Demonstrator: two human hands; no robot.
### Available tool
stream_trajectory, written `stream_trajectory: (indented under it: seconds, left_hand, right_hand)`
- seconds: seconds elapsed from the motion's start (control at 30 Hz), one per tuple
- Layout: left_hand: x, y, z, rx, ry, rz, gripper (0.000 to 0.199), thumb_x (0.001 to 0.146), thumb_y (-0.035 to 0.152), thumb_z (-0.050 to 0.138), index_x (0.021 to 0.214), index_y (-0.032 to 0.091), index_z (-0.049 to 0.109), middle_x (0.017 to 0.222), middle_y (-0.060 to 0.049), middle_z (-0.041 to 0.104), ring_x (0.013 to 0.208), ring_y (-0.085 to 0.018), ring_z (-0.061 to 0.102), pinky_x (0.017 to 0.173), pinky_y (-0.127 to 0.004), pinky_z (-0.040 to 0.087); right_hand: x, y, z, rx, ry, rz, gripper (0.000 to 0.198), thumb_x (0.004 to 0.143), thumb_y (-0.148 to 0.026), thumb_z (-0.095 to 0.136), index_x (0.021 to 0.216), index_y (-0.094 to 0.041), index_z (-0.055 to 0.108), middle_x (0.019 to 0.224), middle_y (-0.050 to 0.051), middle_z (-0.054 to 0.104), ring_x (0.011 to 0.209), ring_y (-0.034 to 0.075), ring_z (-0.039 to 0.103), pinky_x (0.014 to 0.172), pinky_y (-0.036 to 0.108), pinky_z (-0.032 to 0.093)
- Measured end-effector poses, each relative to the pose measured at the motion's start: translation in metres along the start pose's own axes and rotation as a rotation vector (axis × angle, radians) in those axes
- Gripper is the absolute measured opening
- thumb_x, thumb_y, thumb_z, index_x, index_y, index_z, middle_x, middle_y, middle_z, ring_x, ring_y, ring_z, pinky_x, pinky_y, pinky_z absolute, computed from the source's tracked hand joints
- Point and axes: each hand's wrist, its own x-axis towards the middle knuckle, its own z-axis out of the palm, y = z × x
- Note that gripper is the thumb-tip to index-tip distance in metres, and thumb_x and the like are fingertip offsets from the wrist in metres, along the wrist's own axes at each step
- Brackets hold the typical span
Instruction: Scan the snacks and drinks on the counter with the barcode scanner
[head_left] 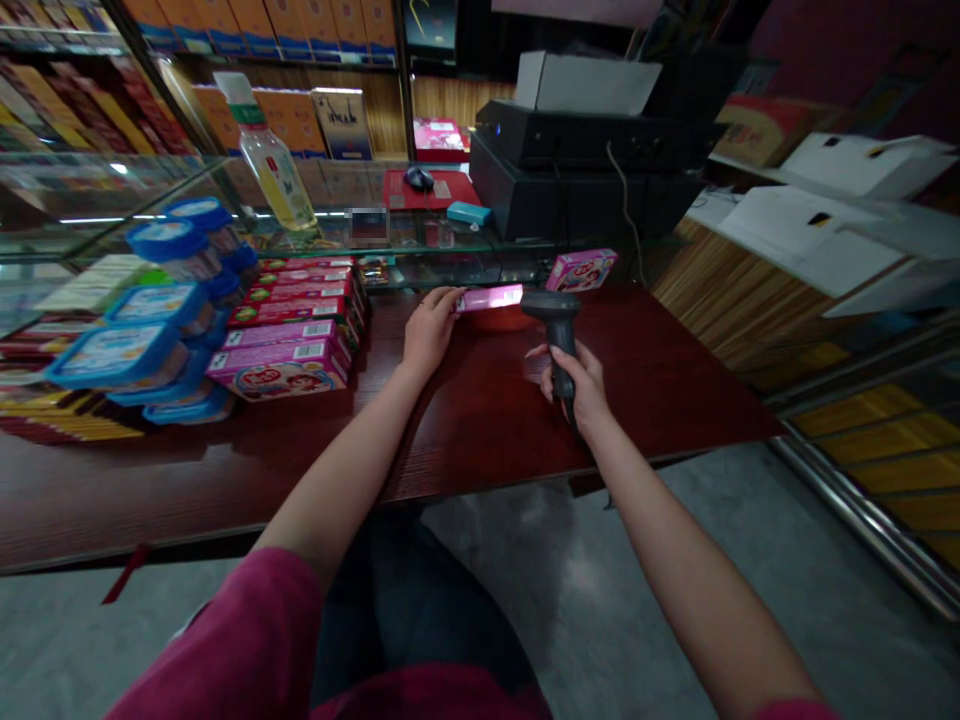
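My right hand (574, 378) is wrapped round the handle of a black barcode scanner (559, 330), its head facing left over the wooden counter (480, 420). Just left of the scanner head lies a pink box (491, 297), lit brightly on its upper side. My left hand (433, 325) grips that box by its left end. Another pink box (581, 270) stands behind the scanner, near the glass. To the left sit pink boxes (281, 365) with barcodes on top, beside a row of red boxes (296, 290).
Blue-lidded plastic tubs (120, 352) are stacked at the left. Behind the counter, a glass display case bears a bottle (274, 170), a computer mouse (418, 179) and a light-blue packet (469, 213). Black equipment (570, 185) stands back right, with white cartons (795, 225) farther right.
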Motion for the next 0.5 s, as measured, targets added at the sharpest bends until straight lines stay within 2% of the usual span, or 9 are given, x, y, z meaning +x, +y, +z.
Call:
stream_trajectory:
  seconds: [0.17, 0.3, 0.4, 0.5]
  left_hand:
    - [-0.008, -0.002, -0.004, -0.097, 0.090, 0.027, 0.044, 0.104, 0.016, 0.049, 0.145, 0.023, 0.062, 0.142, -0.013, 0.062, 0.134, -0.022, 0.063, 0.119, -0.039, 0.051]
    - [-0.022, -0.005, -0.019, -0.087, 0.152, -0.012, 0.037, 0.109, 0.018, 0.042, 0.138, 0.020, 0.065, 0.138, -0.014, 0.065, 0.133, -0.021, 0.063, 0.120, -0.041, 0.050]
    - [-0.030, 0.001, -0.032, 0.013, 0.130, 0.000, 0.037, 0.110, 0.021, 0.044, 0.141, 0.020, 0.063, 0.152, -0.015, 0.059, 0.144, -0.024, 0.057, 0.123, -0.044, 0.047]
    - [-0.030, 0.016, -0.039, 0.145, 0.002, 0.110, 0.049, 0.105, 0.023, 0.058, 0.154, 0.020, 0.055, 0.165, -0.015, 0.050, 0.155, -0.029, 0.046, 0.128, -0.049, 0.040]
  right_hand:
    - [0.002, 0.002, -0.001, 0.009, 0.058, -0.013, 0.038, 0.072, -0.050, 0.085, 0.088, -0.023, 0.064, 0.088, 0.001, 0.080, 0.038, 0.008, 0.052, 0.034, 0.023, 0.040]
    - [0.001, 0.001, -0.002, 0.045, 0.104, -0.011, 0.034, 0.072, -0.049, 0.082, 0.085, -0.023, 0.064, 0.084, -0.001, 0.079, 0.039, 0.007, 0.052, 0.035, 0.023, 0.040]
    - [-0.002, 0.000, 0.001, 0.039, 0.092, -0.010, 0.034, 0.071, -0.049, 0.081, 0.085, -0.022, 0.065, 0.085, -0.001, 0.080, 0.039, 0.007, 0.052, 0.036, 0.023, 0.042]
    - [-0.005, 0.000, 0.008, 0.000, 0.094, -0.019, 0.035, 0.071, -0.048, 0.083, 0.085, -0.021, 0.066, 0.085, 0.000, 0.081, 0.040, 0.008, 0.056, 0.036, 0.023, 0.044]
